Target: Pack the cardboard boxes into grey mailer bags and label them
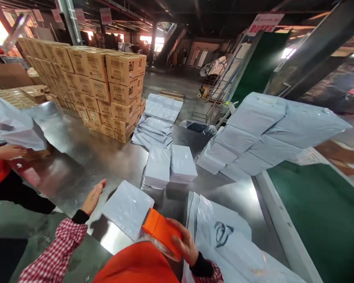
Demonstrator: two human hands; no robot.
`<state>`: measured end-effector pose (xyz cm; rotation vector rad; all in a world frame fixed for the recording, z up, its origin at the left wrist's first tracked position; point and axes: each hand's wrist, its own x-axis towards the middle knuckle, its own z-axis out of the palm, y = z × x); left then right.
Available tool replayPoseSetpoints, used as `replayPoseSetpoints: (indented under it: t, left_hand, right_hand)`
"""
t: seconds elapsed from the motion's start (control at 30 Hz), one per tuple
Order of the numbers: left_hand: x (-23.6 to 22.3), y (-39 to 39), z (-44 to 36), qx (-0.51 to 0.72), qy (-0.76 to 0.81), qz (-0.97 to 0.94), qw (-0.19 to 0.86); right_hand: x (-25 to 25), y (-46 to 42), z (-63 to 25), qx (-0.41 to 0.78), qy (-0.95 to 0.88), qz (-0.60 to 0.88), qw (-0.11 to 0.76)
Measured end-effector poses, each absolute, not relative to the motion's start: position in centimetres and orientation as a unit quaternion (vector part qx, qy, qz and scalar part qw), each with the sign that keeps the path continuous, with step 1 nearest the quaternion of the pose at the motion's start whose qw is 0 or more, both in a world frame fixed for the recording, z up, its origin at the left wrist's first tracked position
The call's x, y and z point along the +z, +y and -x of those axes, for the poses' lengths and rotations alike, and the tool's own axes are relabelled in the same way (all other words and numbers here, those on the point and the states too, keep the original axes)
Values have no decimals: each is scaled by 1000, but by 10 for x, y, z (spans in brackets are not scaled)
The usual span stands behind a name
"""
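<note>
My right hand (186,240) is wrapped round an orange tape dispenser (162,230), whose front end meets the near right edge of a white wrapped package (129,208). That package lies flat on the metal table. To its left, my left hand (93,196) is raised with the fingers stretched out, apart from the package and holding nothing. Beside my right forearm lie white plastic bags (221,232), the upper one with a dark printed mark. Two white blocks, a left one (157,167) and a right one (183,163), sit side by side beyond the package.
Brown cartons (122,70) are stacked high at the back left. White packages (247,133) form a pile on the right, beside a green conveyor belt (315,208). Loose white bags (153,131) lie farther back on the metal table (106,157). A co-worker's hand (13,152) is at far left.
</note>
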<state>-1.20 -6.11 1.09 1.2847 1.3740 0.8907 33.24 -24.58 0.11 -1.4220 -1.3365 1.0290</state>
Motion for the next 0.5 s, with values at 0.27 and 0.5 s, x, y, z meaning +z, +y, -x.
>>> replayPoseSetpoints:
  t: [0.27,0.5]
  left_hand:
    - [44,-4,-32,279,421,-503,702]
    - [36,88,-28,103,497,-328,797]
  right_hand:
    - [6,-221,-299,480,-407,559,540]
    - [27,-131,-292,556,-233,569,560]
